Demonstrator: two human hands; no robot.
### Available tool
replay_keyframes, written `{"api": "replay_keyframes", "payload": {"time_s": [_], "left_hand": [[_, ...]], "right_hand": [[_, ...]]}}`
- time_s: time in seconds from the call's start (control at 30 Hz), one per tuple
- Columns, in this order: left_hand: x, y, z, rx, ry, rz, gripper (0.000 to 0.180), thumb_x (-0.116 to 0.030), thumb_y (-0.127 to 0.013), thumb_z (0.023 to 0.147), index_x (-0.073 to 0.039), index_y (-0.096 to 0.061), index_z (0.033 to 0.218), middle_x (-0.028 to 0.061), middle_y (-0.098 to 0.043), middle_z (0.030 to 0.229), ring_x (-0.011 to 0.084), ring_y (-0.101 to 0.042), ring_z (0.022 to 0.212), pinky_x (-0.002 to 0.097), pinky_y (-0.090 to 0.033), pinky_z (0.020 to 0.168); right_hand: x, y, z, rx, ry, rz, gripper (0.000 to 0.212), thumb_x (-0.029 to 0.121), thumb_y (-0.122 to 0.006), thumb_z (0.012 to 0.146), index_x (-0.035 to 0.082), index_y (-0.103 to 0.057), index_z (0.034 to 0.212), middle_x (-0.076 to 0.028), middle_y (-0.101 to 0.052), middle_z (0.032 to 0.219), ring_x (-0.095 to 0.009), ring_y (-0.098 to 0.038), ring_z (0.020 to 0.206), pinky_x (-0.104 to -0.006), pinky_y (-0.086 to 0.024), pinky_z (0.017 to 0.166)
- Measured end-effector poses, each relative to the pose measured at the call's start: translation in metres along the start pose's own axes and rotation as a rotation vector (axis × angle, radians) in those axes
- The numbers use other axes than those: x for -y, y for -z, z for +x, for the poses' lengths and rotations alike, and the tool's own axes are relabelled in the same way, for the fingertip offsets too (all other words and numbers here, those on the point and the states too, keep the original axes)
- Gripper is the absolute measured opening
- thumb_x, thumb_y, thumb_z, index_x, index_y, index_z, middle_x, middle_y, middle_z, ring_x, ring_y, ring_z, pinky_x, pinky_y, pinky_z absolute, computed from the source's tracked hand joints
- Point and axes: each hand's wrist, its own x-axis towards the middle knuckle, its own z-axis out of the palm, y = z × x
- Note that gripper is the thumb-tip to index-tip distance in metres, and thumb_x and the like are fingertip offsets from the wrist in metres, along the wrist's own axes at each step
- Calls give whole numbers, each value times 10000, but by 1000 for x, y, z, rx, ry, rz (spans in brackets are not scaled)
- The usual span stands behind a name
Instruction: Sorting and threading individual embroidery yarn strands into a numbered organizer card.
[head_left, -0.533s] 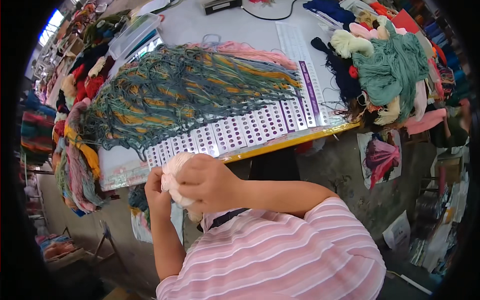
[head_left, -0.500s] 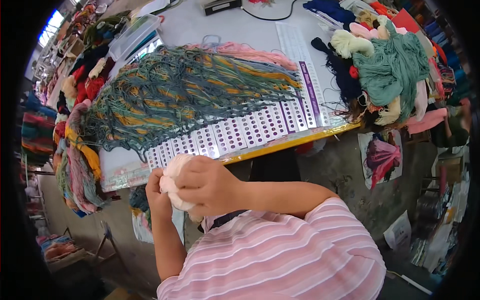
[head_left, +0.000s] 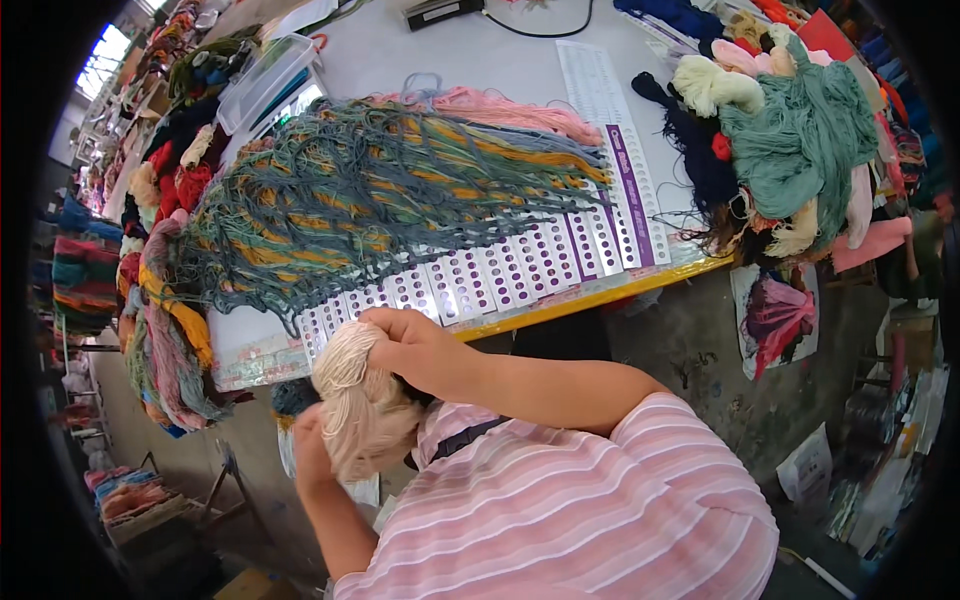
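Note:
A skein of cream yarn (head_left: pixel 362 405) hangs in front of my body, just off the table's near edge, its strands running down in a loose bundle. My right hand (head_left: pixel 412 345) is closed on the skein's upper end, fingers curled into the strands. At the lower left side of the skein is my left hand (head_left: pixel 313 448), its fingers curled against the yarn and partly hidden. Beyond both hands, a large spread of blue-green and mustard yarn (head_left: pixel 380 195) lies across the table, over white cards with rows of small round colour samples (head_left: pixel 465 278).
The grey table (head_left: pixel 400 65) has a yellow front edge. Pink yarn (head_left: pixel 520 112) lies behind the large spread. Multicoloured skeins hang at the left corner near a clear plastic box (head_left: pixel 268 85). Teal yarn (head_left: pixel 800 140) and other skeins pile up at the right. A dark device (head_left: pixel 440 12) stands at the back.
The skein has gone from a compact bundle to a longer, looser hang. My left hand has moved down along it, and my right hand has shifted to its upper end.

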Motion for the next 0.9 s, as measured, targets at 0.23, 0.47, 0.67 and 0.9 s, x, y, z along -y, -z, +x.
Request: {"api": "replay_keyframes", "payload": {"time_s": [0.23,0.47,0.67,0.9], "left_hand": [[-31,83,-58,162,57,481,216,-58,-534,800,64,-623,955,68,-657,865,124,-605,745,260,-472,669],[24,105,-45,-684,-448,346,395,10,-494,819,-36,-482,1212,58,-623,952,155,-603,773,253,-467,700],[49,69,-40,-498,-255,-116,109,4,-542,844,-49,-559,938,9,-551,769,86,-497,621,215,-410,576],[47,18,-23,-159,-167,-172,79,3,-590,804,-8,-560,876,29,-557,776,119,-525,706,252,-429,677]], "right_hand": [[11,1,5,119,-124,-11,179,101,-522,803,41,-616,944,5,-584,757,-42,-499,624,-190,-373,500],[-66,-23,34,266,-358,-758,120,124,-543,759,31,-591,819,-49,-555,655,-115,-501,523,-271,-391,443],[-93,-28,31,69,-505,-248,164,153,-585,777,27,-480,775,-42,-468,565,-134,-447,462,-314,-359,417],[-77,-19,36,-49,-460,-250,129,138,-557,772,25,-496,770,-57,-499,580,-144,-460,462,-303,-393,435]]}}
